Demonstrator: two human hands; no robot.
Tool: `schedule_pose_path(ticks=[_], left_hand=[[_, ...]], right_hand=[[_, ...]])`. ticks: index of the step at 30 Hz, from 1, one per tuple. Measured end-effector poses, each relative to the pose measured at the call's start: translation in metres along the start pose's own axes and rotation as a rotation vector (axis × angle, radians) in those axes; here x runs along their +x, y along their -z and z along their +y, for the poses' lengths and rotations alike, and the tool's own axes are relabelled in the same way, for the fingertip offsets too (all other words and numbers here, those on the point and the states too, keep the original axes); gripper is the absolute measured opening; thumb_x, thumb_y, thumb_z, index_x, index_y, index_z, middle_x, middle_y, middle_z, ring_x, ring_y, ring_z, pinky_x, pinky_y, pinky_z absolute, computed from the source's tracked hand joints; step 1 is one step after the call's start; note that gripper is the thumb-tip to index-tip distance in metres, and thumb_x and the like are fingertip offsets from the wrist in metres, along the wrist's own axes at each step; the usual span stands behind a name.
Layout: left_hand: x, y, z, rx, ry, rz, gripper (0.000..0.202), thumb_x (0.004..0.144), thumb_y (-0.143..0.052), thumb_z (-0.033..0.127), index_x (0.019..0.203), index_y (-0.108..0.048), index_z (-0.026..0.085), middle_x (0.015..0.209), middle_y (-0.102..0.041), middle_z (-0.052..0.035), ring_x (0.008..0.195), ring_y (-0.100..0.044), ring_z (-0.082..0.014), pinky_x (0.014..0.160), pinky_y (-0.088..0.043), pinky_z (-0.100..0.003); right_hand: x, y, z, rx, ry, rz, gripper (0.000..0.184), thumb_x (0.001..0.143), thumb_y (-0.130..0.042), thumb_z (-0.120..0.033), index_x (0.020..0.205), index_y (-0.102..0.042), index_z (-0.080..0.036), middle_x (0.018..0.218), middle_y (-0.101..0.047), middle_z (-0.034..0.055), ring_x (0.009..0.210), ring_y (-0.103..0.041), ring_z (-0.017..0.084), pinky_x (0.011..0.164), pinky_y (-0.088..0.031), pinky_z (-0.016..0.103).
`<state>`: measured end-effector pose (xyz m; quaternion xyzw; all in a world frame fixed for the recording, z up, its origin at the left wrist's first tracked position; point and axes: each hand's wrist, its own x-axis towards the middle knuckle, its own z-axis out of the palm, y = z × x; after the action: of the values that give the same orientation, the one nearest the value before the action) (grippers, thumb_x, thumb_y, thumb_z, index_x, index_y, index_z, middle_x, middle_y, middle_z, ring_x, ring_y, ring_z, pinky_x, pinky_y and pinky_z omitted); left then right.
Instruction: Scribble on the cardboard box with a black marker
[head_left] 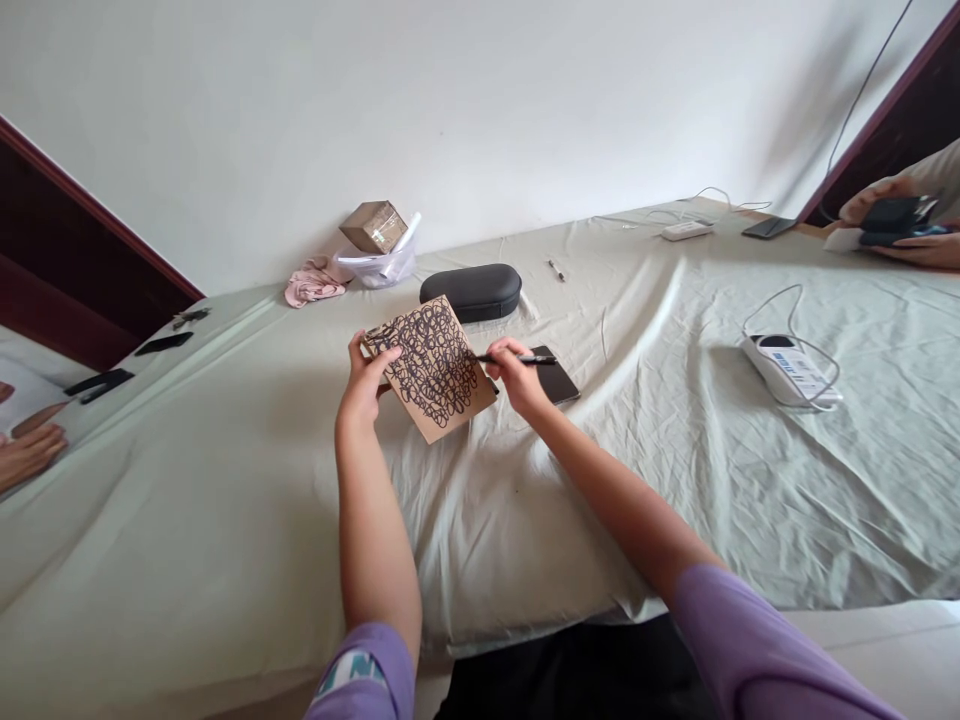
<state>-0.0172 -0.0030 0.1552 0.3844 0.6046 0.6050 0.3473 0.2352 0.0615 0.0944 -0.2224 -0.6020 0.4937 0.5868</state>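
Observation:
My left hand (366, 378) grips a brown cardboard piece (436, 425) by its left edge, thumb on the front face and fingers behind. Black looping scribbles cover most of that face. In my right hand (513, 370) is a black pen (536, 359), its tip at the right edge of the scribbled area; whether it touches the surface I cannot tell. A dark flat device, like a phone or tablet (559, 380), lies on the cloth just behind my right hand. Beyond the cardboard sits a black oval zip case (472, 290).
A greenish cloth (675, 440) covers the table. Toward the wall are a small box (375, 227) on a plastic bag (379, 268), pink cloth (315, 282) and a small pen (556, 270). A power strip (795, 372) lies right. Other people's hands (30, 455) show at both sides.

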Motion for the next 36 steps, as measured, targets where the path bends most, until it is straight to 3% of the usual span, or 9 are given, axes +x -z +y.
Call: schedule_pose_path(ticks=[4, 11, 14, 18, 20, 22, 26, 32, 36], left_hand=[[-0.003, 0.018, 0.004, 0.025, -0.200, -0.103, 0.103, 0.063, -0.093, 0.035, 0.151, -0.040, 0.039, 0.162, -0.057, -0.0072, 0.150, -0.058, -0.0289, 0.114, -0.056, -0.037], [-0.016, 0.026, 0.018, 0.236, -0.170, -0.331, 0.123, 0.066, -0.098, 0.036, 0.165, -0.024, 0.038, 0.165, -0.055, -0.0146, 0.151, -0.058, -0.0346, 0.130, -0.044, -0.055], [-0.022, 0.030, 0.026, 0.371, -0.158, -0.352, 0.125, 0.070, -0.096, 0.039, 0.170, -0.023, 0.034, 0.171, -0.048, -0.0176, 0.161, -0.047, -0.0384, 0.137, -0.031, -0.061], [-0.032, 0.030, 0.042, 0.525, -0.359, -0.260, 0.093, 0.079, -0.088, 0.046, 0.163, -0.050, 0.031, 0.175, -0.040, -0.0135, 0.170, -0.030, -0.0400, 0.142, -0.020, -0.058], [-0.041, 0.019, 0.053, 0.549, -0.570, -0.108, 0.073, 0.083, -0.085, 0.046, 0.151, -0.064, 0.028, 0.157, -0.056, -0.0133, 0.157, -0.049, -0.0377, 0.137, -0.034, -0.053], [-0.055, 0.001, 0.064, 0.468, -0.707, -0.022, 0.052, 0.093, -0.079, 0.047, 0.140, -0.071, 0.027, 0.116, -0.071, -0.0079, 0.116, -0.071, -0.0279, 0.114, -0.056, -0.044], [-0.085, -0.042, 0.079, 0.205, -0.652, -0.257, 0.031, 0.103, -0.069, 0.055, 0.116, -0.074, 0.027, 0.066, -0.060, 0.0033, 0.054, -0.057, -0.0141, 0.056, -0.051, -0.027], [-0.098, -0.065, 0.077, -0.031, -0.661, -0.335, 0.031, 0.098, -0.079, 0.054, 0.099, -0.067, 0.025, 0.075, -0.071, 0.0016, 0.055, -0.064, -0.0119, 0.049, -0.052, -0.023], [-0.091, -0.059, 0.076, -0.126, -0.662, -0.297, 0.033, 0.097, -0.080, 0.055, 0.101, -0.066, 0.026, 0.072, -0.067, 0.0014, 0.062, -0.070, -0.0159, 0.046, -0.053, -0.023]], right_hand=[[0.010, 0.028, 0.009, -0.092, -0.140, 0.180, 0.058, 0.103, -0.044, -0.072, 0.114, -0.068, -0.020, 0.076, -0.072, 0.0036, 0.055, -0.057, 0.016, 0.062, -0.047, 0.031], [-0.018, 0.031, 0.035, -0.540, -0.112, -0.069, 0.031, 0.070, -0.085, -0.024, 0.098, -0.072, -0.022, 0.097, -0.079, 0.0070, 0.097, -0.065, 0.027, 0.095, -0.049, 0.040], [-0.018, 0.028, 0.038, -0.581, -0.095, -0.066, 0.023, 0.077, -0.075, -0.019, 0.099, -0.069, -0.021, 0.092, -0.075, 0.0074, 0.090, -0.064, 0.026, 0.092, -0.049, 0.040], [0.000, 0.024, 0.006, -0.509, -0.007, 0.087, 0.025, 0.094, -0.064, -0.032, 0.116, -0.060, -0.022, 0.107, -0.074, 0.0079, 0.085, -0.066, 0.020, 0.085, -0.053, 0.036], [0.005, 0.014, -0.025, -0.373, 0.122, 0.184, 0.027, 0.094, -0.068, -0.036, 0.117, -0.060, -0.025, 0.111, -0.074, 0.0061, 0.076, -0.062, 0.017, 0.075, -0.052, 0.033], [0.002, 0.000, -0.059, -0.308, 0.261, 0.158, 0.023, 0.095, -0.073, -0.035, 0.115, -0.064, -0.027, 0.113, -0.075, 0.0046, 0.076, -0.061, 0.015, 0.072, -0.052, 0.032], [-0.014, -0.023, -0.104, -0.312, 0.418, -0.012, 0.017, 0.099, -0.075, -0.034, 0.114, -0.070, -0.029, 0.110, -0.079, 0.0048, 0.084, -0.069, 0.020, 0.077, -0.056, 0.037], [-0.024, -0.021, -0.126, -0.154, 0.420, -0.033, 0.029, 0.100, -0.074, -0.049, 0.123, -0.074, -0.032, 0.114, -0.079, 0.0063, 0.090, -0.071, 0.023, 0.078, -0.056, 0.040], [-0.024, -0.010, -0.135, 0.052, 0.214, 0.028, 0.042, 0.103, -0.054, -0.063, 0.114, -0.076, -0.029, 0.060, -0.058, -0.0016, 0.054, -0.051, 0.019, 0.059, -0.043, 0.037]])
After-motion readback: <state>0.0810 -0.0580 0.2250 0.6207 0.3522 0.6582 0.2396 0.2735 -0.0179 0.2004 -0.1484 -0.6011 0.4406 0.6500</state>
